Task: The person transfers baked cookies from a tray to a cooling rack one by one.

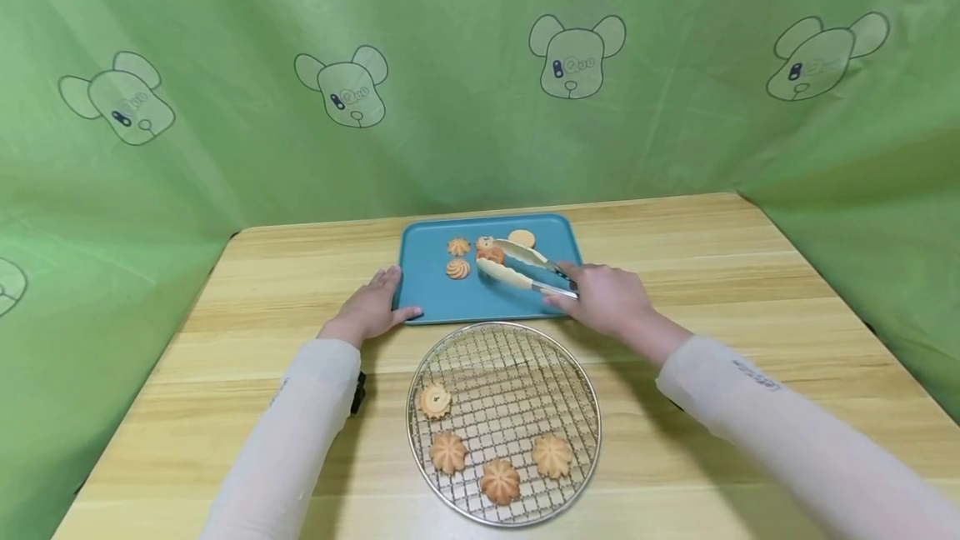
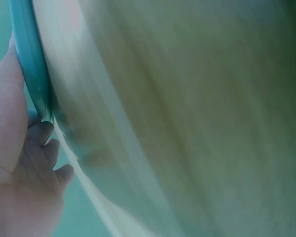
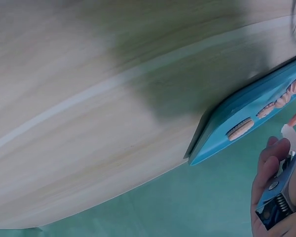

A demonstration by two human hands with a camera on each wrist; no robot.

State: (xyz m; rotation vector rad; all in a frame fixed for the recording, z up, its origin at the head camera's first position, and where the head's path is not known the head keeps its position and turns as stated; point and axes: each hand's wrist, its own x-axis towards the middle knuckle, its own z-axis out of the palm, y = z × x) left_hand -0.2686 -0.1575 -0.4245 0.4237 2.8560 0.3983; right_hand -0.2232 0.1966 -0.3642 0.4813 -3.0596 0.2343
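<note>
Four golden cookies (image 1: 501, 482) lay on one round wire rack (image 1: 510, 373); beyond, the left hand (image 1: 367, 307), fingers extended, touched the near-left corner of one blue tray (image 1: 427, 298), where five visible cookies (image 1: 458, 269) sat, the rightmost pale, and the right hand (image 1: 609, 298) gripped one pair of tongs (image 1: 508, 275), cream tips parted beside two cookies

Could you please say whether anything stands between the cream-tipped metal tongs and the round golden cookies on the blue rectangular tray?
Nothing visible does: the right hand holds the tongs over the tray, parted tips beside the cookies.
</note>
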